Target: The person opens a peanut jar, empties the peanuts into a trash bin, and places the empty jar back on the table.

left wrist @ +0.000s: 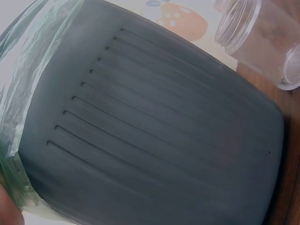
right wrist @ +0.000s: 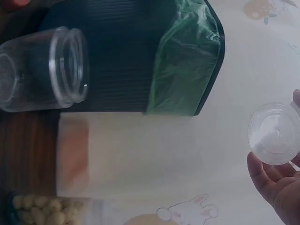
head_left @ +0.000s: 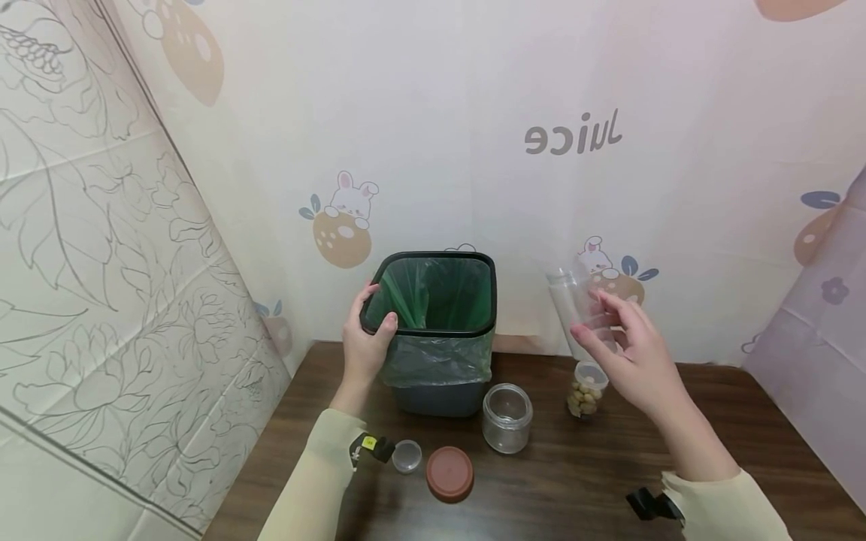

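Note:
My left hand [head_left: 365, 346] grips the black rim of a dark trash bin [head_left: 440, 398] lined with a green bag [head_left: 440, 359], the thumb over the near edge. The bin's ribbed side [left wrist: 154, 117] fills the left wrist view. To the right, my right hand [head_left: 639, 364] holds a tall clear plastic jar [head_left: 570, 304] in the air, its open mouth up and tilted left. The round base [right wrist: 274, 133] of that jar shows between the fingers in the right wrist view. Below it on the table stands a small jar of nuts [head_left: 583, 396].
An open clear jar [head_left: 507, 434] stands just right of the bin. In front lie a reddish-brown lid [head_left: 449, 472] and a small clear lid [head_left: 407, 456]. Behind the wooden table [head_left: 555, 488] hangs a printed curtain [head_left: 433, 135].

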### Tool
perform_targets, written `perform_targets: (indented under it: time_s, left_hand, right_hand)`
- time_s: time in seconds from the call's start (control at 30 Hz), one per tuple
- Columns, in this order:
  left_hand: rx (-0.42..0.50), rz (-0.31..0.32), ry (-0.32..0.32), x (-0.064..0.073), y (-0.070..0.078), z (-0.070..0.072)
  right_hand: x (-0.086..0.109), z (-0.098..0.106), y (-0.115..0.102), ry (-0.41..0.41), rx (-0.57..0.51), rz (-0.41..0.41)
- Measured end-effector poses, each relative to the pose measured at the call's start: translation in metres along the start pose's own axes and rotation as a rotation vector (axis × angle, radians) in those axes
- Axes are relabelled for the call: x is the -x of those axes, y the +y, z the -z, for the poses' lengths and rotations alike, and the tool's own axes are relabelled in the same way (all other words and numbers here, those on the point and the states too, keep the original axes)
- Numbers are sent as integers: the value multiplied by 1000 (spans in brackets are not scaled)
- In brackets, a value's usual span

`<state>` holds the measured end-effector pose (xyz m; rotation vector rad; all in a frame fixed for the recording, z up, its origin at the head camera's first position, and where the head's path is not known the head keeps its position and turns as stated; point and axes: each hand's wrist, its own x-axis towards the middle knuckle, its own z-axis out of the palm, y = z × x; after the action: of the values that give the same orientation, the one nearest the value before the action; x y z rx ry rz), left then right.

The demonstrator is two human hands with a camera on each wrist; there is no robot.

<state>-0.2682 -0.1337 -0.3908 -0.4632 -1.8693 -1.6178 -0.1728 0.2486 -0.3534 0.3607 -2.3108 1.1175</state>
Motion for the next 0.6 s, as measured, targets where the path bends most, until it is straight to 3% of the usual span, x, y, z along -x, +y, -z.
perform_targets:
  time_s: [0.6]
  left_hand:
    - [-6, 10, -13, -1, -2, 2]
  right_hand:
    - [60, 4, 40, 10, 50, 18]
